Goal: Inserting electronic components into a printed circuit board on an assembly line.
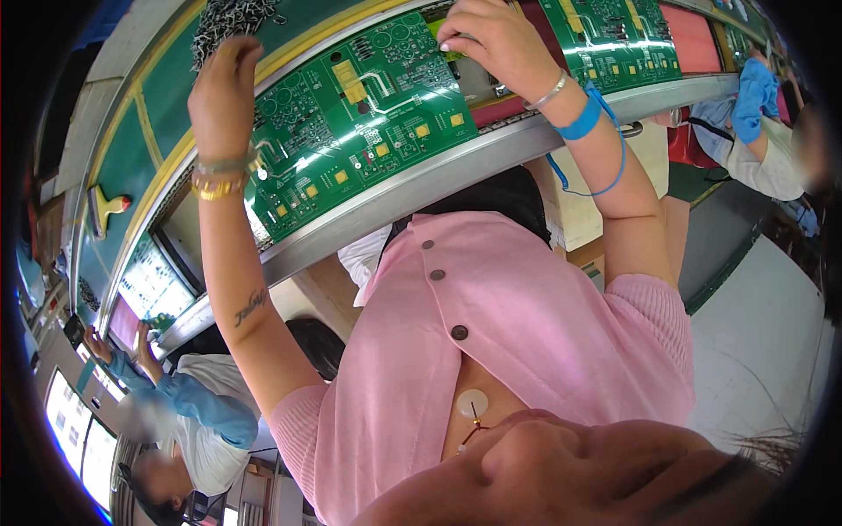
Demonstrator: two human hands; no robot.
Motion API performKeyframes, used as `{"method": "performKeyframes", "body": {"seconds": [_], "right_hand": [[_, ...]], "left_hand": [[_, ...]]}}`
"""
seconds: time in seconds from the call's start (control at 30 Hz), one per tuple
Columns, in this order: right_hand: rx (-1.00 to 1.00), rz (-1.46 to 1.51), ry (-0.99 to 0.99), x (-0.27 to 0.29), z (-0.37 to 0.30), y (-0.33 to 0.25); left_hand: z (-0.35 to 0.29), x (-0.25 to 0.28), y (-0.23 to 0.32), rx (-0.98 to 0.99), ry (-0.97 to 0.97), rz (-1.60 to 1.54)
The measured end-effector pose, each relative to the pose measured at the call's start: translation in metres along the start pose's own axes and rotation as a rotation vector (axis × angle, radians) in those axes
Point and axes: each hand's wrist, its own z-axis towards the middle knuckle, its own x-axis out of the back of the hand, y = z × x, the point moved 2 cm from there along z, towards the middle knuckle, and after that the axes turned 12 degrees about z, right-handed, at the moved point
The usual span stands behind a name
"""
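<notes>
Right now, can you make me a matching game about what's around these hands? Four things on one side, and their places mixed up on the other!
Things
1. Blue fabric wrist strap
2. Yellow-handled brush with a red tip
3. Heap of small dark parts with metal legs
4. Larger-looking green circuit board

Places
A. Between the left hand and the right hand
B. Around the right forearm
C. Near the left hand, at the picture's top edge
D. At the picture's left, on a green surface

Pairs: 1-B, 2-D, 3-C, 4-A
</notes>
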Motion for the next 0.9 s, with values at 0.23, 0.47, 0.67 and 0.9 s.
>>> {"method": "performKeyframes", "body": {"seconds": [0.23,0.47,0.67,0.9], "right_hand": [[0.013,0.002,-0.040,-0.005,0.009,-0.001],[-0.047,0.094,-0.049,-0.006,0.014,-0.003],[0.044,0.083,-0.029,-0.006,0.013,-0.004],[0.296,-0.168,-0.085,-0.010,0.007,0.014]], "left_hand": [[-0.074,0.016,-0.032,0.383,-0.266,-0.592],[-0.103,0.010,-0.048,0.576,-0.383,-0.797],[-0.101,0.008,-0.050,0.573,-0.417,-0.815],[-0.101,0.004,-0.055,0.549,-0.403,-0.867]]}}
